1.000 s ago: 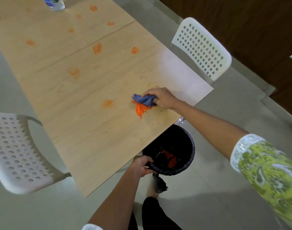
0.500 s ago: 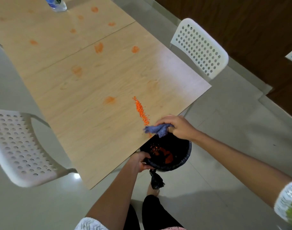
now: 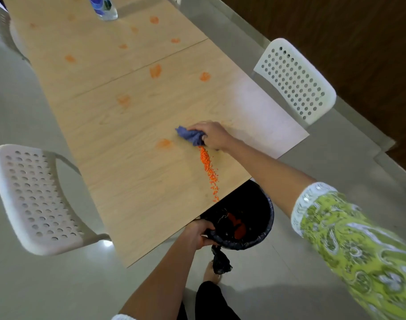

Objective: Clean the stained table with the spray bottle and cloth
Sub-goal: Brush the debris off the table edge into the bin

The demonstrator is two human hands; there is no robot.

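The right hand (image 3: pixel 212 135) is gripping a bunched blue cloth (image 3: pixel 190 136), fingers curled over it, and is pressing it onto the wooden table (image 3: pixel 137 176) near the middle of the view. The cloth is sitting at the far end of a line of orange granules (image 3: pixel 208 168). This line is running from the cloth toward 5 o'clock and is reaching the near table edge.

The left hand (image 3: pixel 198 235) is gripping the rim of a black bin (image 3: pixel 245 218), fingers curled over the liner edge. The bin is hanging just below the table edge, at 5 o'clock from the cloth, directly beneath the end of the granule line. Orange material is lying inside the bin. A knotted tail of the black liner (image 3: pixel 221 262) is dangling under the rim.

One orange stain (image 3: pixel 164 143) is lying just beside the cloth at 9 o'clock. Further orange stains are dotting the table toward 11 and 12 o'clock.

The spray bottle (image 3: pixel 102 6) is standing upright on the table at the far end, at 11 o'clock from the cloth and well apart from both hands; only its lower part is in view.

A white perforated chair (image 3: pixel 35 197) is standing at 9 o'clock beside the table. A second white chair (image 3: pixel 294 82) is standing at 2 o'clock.
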